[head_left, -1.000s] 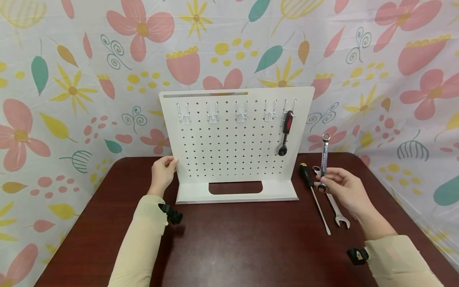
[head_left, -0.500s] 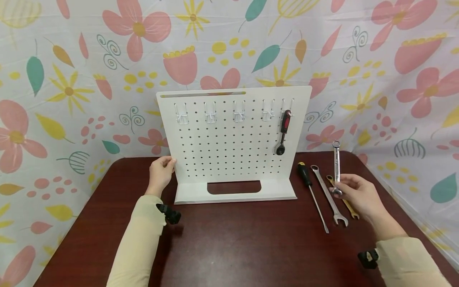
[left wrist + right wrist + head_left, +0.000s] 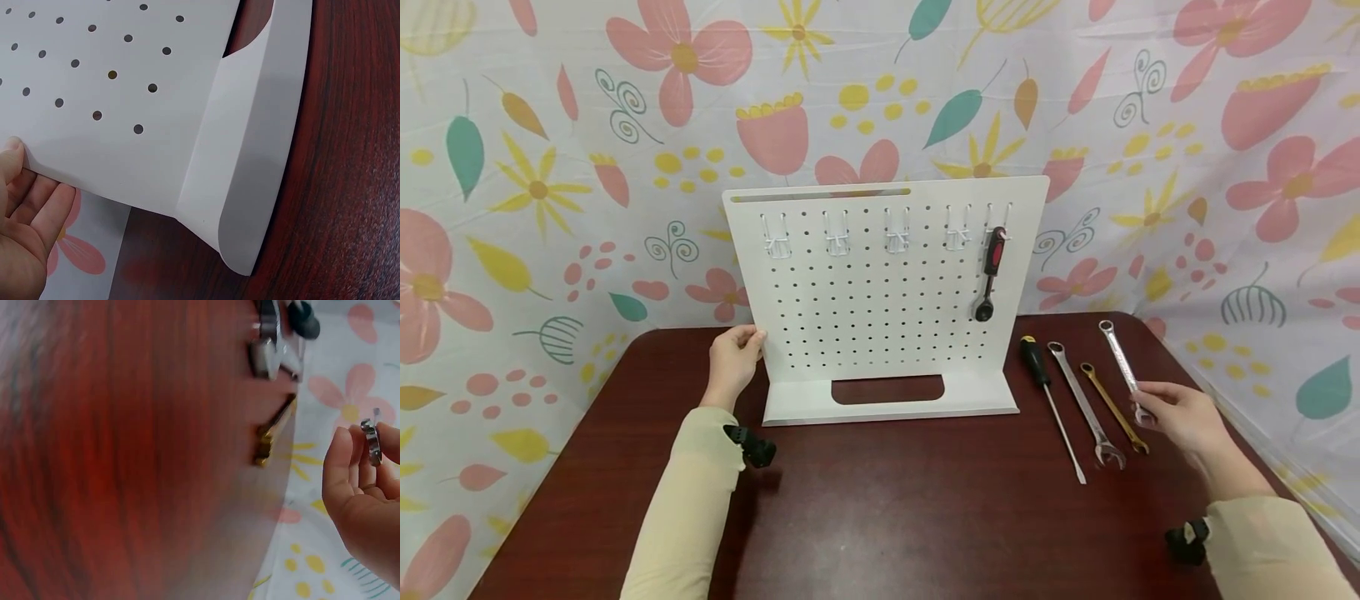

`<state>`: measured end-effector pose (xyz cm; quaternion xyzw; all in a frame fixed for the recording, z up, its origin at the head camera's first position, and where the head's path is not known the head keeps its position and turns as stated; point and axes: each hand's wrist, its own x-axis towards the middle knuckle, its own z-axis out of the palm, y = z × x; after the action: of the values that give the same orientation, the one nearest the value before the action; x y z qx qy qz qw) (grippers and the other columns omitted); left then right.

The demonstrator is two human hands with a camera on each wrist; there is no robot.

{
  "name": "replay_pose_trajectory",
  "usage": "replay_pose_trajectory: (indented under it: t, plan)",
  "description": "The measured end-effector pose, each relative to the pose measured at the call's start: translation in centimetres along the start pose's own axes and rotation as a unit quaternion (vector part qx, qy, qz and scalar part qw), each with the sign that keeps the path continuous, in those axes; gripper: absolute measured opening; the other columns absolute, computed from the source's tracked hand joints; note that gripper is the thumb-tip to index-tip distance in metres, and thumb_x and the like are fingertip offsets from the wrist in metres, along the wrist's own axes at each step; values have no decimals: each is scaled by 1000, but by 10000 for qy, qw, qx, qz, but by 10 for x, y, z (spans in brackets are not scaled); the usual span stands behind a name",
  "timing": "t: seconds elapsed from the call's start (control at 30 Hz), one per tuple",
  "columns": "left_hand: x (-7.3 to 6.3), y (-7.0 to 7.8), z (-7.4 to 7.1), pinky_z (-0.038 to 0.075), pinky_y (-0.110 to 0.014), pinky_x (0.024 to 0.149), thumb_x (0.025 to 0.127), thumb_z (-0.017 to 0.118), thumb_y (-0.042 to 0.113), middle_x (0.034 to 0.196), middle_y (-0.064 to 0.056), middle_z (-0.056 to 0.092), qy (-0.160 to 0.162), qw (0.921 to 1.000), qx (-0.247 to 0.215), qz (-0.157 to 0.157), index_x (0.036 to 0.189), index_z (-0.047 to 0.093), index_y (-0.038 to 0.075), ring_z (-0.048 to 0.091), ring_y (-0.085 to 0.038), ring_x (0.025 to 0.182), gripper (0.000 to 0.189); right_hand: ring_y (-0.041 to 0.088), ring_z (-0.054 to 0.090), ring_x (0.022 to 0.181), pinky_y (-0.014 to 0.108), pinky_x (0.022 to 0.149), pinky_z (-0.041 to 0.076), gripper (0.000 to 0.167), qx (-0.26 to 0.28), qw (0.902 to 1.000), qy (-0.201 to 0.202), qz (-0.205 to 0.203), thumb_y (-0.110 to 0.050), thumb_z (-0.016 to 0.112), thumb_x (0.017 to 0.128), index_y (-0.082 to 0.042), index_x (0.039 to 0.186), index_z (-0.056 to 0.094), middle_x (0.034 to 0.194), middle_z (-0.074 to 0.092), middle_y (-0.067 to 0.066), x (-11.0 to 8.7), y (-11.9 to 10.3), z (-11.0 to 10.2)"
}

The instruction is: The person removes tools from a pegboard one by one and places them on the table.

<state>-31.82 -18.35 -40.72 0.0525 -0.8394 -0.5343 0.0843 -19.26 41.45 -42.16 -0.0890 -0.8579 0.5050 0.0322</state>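
Observation:
A white pegboard (image 3: 880, 292) stands upright on the table; its left edge is pinched by my left hand (image 3: 732, 367) between thumb and fingers. In the left wrist view, the thumb lies on the front of the perforated panel and the fingers are behind the edge. My right hand (image 3: 1183, 421) pinches a silver combination wrench (image 3: 1120, 358) near its open end, with the ring end pointing away. To its left lie a gold combination wrench (image 3: 1112, 406), a larger silver combination wrench (image 3: 1082, 400) and a screwdriver (image 3: 1051, 400) with a black and yellow handle.
A ratchet (image 3: 992, 271) with a black and red handle hangs from the pegboard's rightmost hook. Several white wire hooks (image 3: 897, 237) line the panel's upper part. Behind the dark red wooden table (image 3: 880, 500) hangs a floral cloth (image 3: 880, 100).
My right hand has moved right and toward the person with the silver wrench, lowering it beside the gold wrench, which has come into view. My left hand stays on the pegboard's edge.

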Motion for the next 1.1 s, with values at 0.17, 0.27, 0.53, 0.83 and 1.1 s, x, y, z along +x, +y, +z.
replay_pose_trajectory:
  t: [0.17, 0.27, 0.53, 0.83, 1.1]
  plan:
    - [0, 0, 0, 53, -37, 93, 99, 51, 27, 120, -20, 60, 0, 10000, 11, -29, 126, 57, 1, 61, -30, 112, 39, -5, 62, 70, 21, 64, 57, 58, -211, 9986, 33, 479, -33, 53, 96, 15, 128, 47, 79, 53, -30, 1, 12, -7]
    - [0, 0, 0, 54, -37, 93, 99, 51, 26, 119, -19, 60, 2, 10000, 24, 1, 125, 57, 1, 61, -30, 111, 37, -6, 61, 68, 21, 62, 57, 60, -387, 9971, 68, 658, -34, 51, 97, 17, 129, 47, 77, 53, -29, 0, 17, -9]
    - [0, -2, 0, 54, -36, 92, 99, 51, 26, 116, -18, 61, 45, 10000, 63, 58, 123, 59, 3, 62, -29, 109, 35, -1, 61, 65, 24, 62, 58, 54, -579, 9953, 146, 762, -22, 46, 98, 23, 128, 42, 75, 55, -19, 1, 20, -10]
    - [0, -1, 0, 55, -37, 91, 99, 50, 27, 116, -18, 61, 22, 9999, 118, 57, 124, 59, 3, 62, -29, 109, 36, 2, 59, 60, 25, 58, 58, 48, -910, 9918, 275, 849, -17, 49, 96, 22, 123, 47, 74, 59, -9, 5, 16, -8]
    - [1, 1, -1, 55, -37, 91, 99, 50, 27, 116, -18, 62, 35, 9999, 118, 79, 124, 59, 3, 62, -30, 108, 36, 6, 59, 59, 26, 56, 57, 42, -1129, 9896, 185, 877, -11, 50, 94, 23, 118, 50, 73, 62, -2, 5, 12, -9]
